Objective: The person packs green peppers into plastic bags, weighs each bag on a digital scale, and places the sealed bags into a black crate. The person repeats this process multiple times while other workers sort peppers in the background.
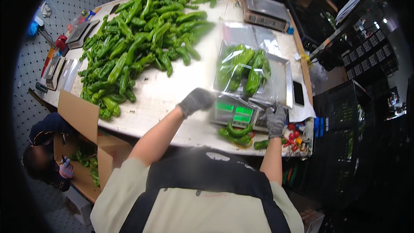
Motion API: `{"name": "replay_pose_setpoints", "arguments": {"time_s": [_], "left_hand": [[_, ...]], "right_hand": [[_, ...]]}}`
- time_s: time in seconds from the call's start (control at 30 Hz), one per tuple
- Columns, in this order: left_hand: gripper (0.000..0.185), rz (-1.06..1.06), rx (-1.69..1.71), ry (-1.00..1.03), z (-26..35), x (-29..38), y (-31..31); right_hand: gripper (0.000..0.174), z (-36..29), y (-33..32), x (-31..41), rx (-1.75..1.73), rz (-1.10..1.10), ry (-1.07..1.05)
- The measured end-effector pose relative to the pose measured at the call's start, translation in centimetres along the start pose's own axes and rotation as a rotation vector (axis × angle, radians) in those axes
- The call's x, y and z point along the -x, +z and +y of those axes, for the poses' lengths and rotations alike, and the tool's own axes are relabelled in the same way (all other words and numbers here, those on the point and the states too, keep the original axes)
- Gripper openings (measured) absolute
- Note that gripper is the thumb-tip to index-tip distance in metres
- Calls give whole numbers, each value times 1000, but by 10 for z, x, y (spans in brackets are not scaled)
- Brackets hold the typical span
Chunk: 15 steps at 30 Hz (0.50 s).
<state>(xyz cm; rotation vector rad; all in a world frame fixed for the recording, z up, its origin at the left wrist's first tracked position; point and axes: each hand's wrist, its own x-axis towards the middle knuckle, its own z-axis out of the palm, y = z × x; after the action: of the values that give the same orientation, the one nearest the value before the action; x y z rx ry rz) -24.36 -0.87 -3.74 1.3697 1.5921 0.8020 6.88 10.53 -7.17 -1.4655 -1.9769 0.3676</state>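
Note:
A clear plastic bag of green peppers (241, 68) lies on the metal pan of a digital scale (234, 111) with green lit displays. My right hand (276, 119), in a grey glove, is at the bag's lower right edge, its fingers apparently pinching the plastic. Left of the scale, my gloved left hand (198, 101) is blurred, near the bag's lower left corner; whether it touches the plastic cannot be told. Loose green peppers (139, 38) form a large pile on the white table (152, 97). A few more peppers (237, 134) lie below the scale.
A second scale (266, 11) stands at the far right, others (53, 71) at the left edge. A smartphone (298, 93) lies right of the bag. An open cardboard box (79, 116) stands lower left beside a co-worker (48, 136). Other people's arms show across the table. Black crates (343, 136) stand right.

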Motion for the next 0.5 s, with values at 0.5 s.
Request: {"name": "replay_pose_setpoints", "arguments": {"time_s": [0.5], "left_hand": [[26,-138,-383,306,-3,-25,29]], "right_hand": [[18,-62,-54,11,-112,159,-72]]}}
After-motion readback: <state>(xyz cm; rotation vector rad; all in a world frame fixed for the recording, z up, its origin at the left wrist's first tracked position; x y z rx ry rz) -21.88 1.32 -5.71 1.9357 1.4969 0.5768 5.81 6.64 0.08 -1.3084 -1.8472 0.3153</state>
